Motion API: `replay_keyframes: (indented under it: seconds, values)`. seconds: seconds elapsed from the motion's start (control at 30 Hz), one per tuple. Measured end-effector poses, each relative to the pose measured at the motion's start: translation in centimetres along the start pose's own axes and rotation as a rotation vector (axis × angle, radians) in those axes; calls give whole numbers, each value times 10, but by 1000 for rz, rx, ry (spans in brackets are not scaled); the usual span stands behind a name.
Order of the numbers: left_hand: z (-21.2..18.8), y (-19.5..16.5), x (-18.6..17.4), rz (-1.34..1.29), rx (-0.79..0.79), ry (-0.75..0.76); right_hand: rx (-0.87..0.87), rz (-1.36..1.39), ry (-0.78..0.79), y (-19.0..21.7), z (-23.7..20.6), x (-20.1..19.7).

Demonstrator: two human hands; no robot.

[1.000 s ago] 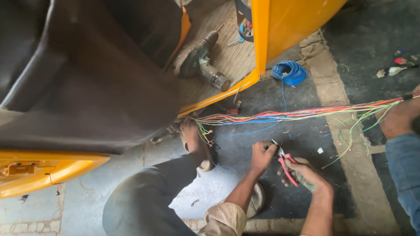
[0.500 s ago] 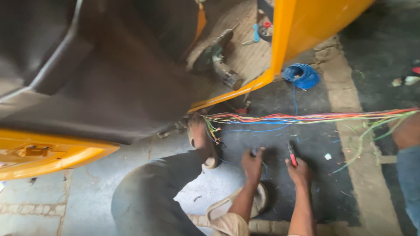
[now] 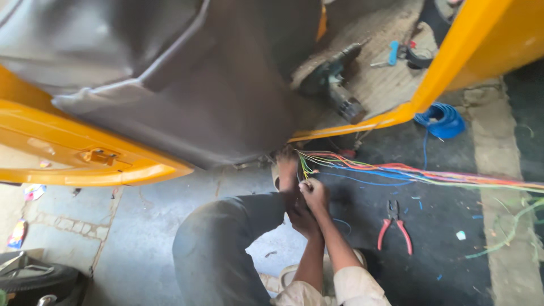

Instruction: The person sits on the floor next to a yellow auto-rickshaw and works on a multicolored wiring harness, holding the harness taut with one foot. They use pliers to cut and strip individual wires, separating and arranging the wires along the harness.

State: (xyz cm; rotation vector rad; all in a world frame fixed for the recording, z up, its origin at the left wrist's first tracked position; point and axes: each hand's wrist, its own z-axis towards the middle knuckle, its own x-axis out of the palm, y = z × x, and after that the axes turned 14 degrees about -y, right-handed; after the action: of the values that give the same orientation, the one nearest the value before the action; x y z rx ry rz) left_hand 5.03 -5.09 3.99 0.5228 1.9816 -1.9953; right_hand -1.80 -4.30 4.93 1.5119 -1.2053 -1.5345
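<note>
Multicoloured wires (image 3: 396, 170), red-handled pliers (image 3: 395, 226), a blue wire coil (image 3: 441, 120), yellow bodywork (image 3: 85, 158), grey floor (image 3: 141, 238).

The wires (image 3: 396, 170) are a loose bundle of thin strands in many colours: red, pink, blue, green, yellow and orange. They run almost flat over the dark floor, from the right hand (image 3: 313, 194) out toward the far right, well past both hands. At the hand's end the strands bunch together and bend downward, green and yellow ones foremost, and the right hand's fingers pinch them there. The left hand (image 3: 303, 220) lies just below the right, touching it; whether it grips a strand cannot be told. Farther right the strands fan apart, a few green ones sagging lower.
</note>
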Motion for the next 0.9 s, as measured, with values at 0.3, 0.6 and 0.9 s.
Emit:
replay_keyframes:
  seconds: [0.3,0.6,0.9]
  values:
    - [28,-15,19,-273,-52,112,-239,-32,-249,40,-25,-25]
    - [27,-25,51,-630,-115,220,-838,-253,-180,119,24,-67]
    - [17,-43,66,-785,-342,427,-329,-21,46,39,107,-48]
